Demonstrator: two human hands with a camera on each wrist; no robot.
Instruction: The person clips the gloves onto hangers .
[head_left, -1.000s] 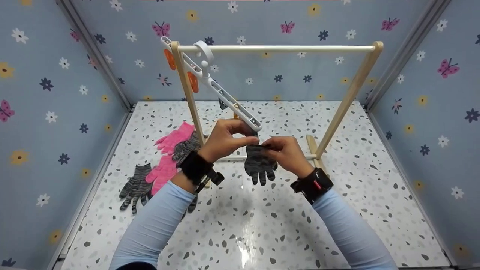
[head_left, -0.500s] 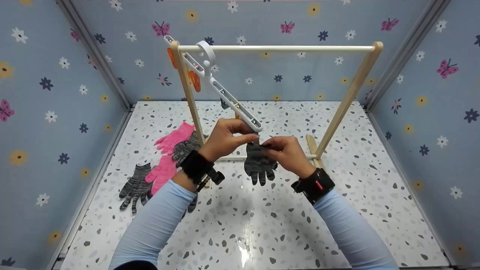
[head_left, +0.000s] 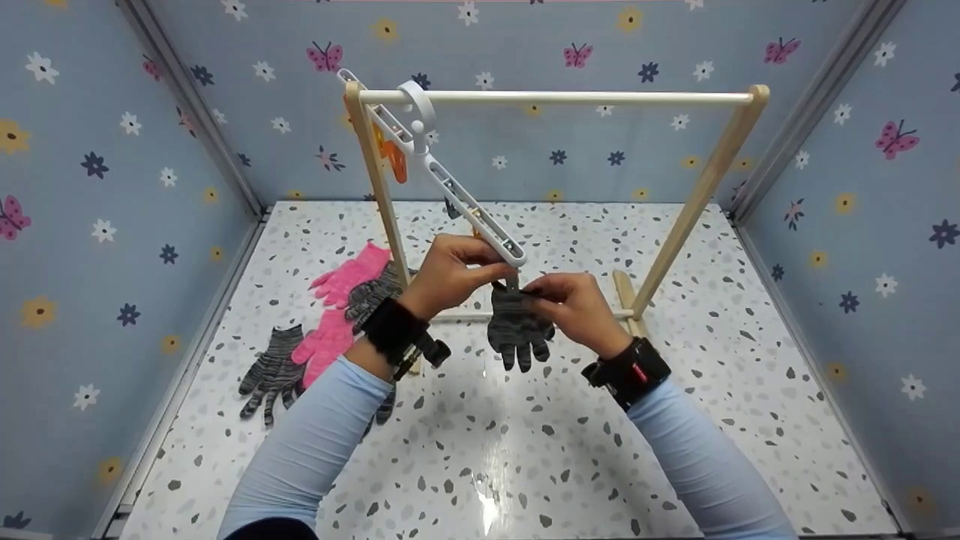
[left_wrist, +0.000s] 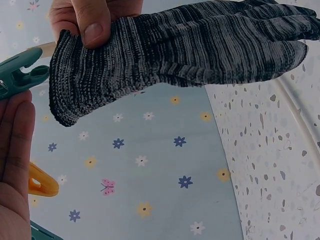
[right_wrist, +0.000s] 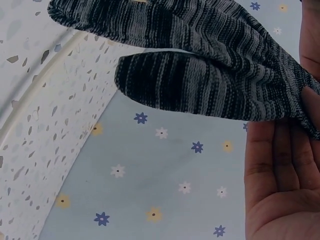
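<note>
A grey-and-black striped knit glove [head_left: 517, 326] hangs fingers down from my right hand [head_left: 574, 307], which pinches its cuff. My left hand [head_left: 454, 274] pinches a green clip [left_wrist: 20, 72] below the near end of the white clip hanger [head_left: 469, 201]. In the left wrist view the clip's jaws stand parted right at the cuff edge, and my right thumb [left_wrist: 95, 27] presses on the cuff. The right wrist view shows the glove [right_wrist: 200, 85] stretching away from my right fingers [right_wrist: 275, 155]. The hanger's hook sits over the rack's top rail [head_left: 585, 97].
Pink gloves [head_left: 330, 341] and more striped gloves [head_left: 274, 367] lie on the speckled table at the left. The rack's wooden posts [head_left: 694, 202] stand on both sides. Orange clips [head_left: 396, 161] and a yellow clip [left_wrist: 42, 181] hang from the hanger. Flower-patterned walls enclose the table.
The hanger has turned slightly, its far end and orange clips shifting right. More of the clip now shows below my left thumb, against the cuff. Both hands stay almost in place.
</note>
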